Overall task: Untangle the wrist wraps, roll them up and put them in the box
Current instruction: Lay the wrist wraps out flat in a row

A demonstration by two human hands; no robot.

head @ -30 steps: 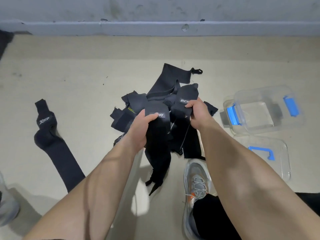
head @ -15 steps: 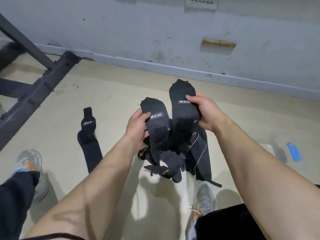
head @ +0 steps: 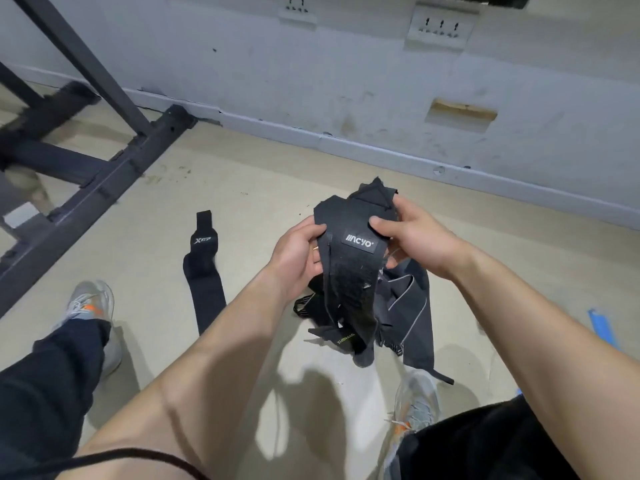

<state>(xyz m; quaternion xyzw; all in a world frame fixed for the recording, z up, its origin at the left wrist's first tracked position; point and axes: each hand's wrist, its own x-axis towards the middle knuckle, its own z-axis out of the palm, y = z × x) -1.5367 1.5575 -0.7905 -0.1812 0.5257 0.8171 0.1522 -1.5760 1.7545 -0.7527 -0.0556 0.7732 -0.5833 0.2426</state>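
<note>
A tangled bundle of black wrist wraps [head: 349,289] hangs in the air in front of me, its top strap showing a white brand label. My left hand [head: 298,258] grips the bundle's left edge. My right hand [head: 412,237] pinches the top right, thumb beside the label. Loose strap ends and a grey-edged band dangle below toward the floor. A single black wrist wrap [head: 204,271] with a white logo lies stretched on the floor to the left. Of the box, only a blue strip [head: 602,327] shows at the right edge.
A dark metal rack frame [head: 86,161] stands on the floor at the left, against the grey wall [head: 346,81]. My two grey shoes [head: 86,306] [head: 415,403] rest on the beige floor, below left and below the bundle.
The wraps went from the floor up into the air in both hands. The two labelled ends, held apart before, are now bunched together. My view has tilted up and left, away from the box.
</note>
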